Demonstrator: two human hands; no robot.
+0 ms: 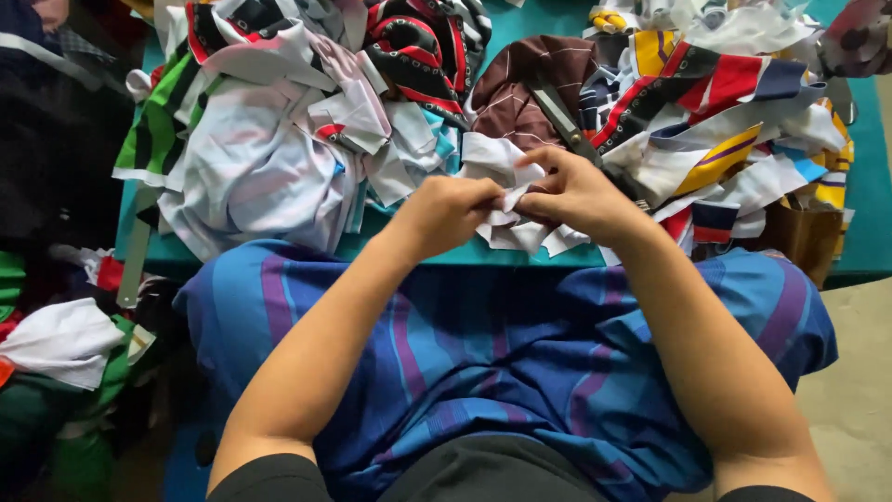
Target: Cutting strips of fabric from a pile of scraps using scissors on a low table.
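Covering most of the teal-green cloth-topped table (869, 200) are heaps of cut fabric scraps: a big pile of white, green-striped and pale pieces (260, 139) on the left, and a pile of red, navy, yellow and white striped pieces (734, 121) on the right. Below the table edge spreads a blue and purple striped cloth (483, 363) across the person's lap. A brown pinstriped scrap (520, 88) lies behind the hands, with grey metal scissors (567, 125) resting on it. At the near table edge, the left hand (446, 212) and the right hand (576, 193) meet, both pinched closed on a small crumpled white fabric piece (509, 200) held between their fingertips just above the table.
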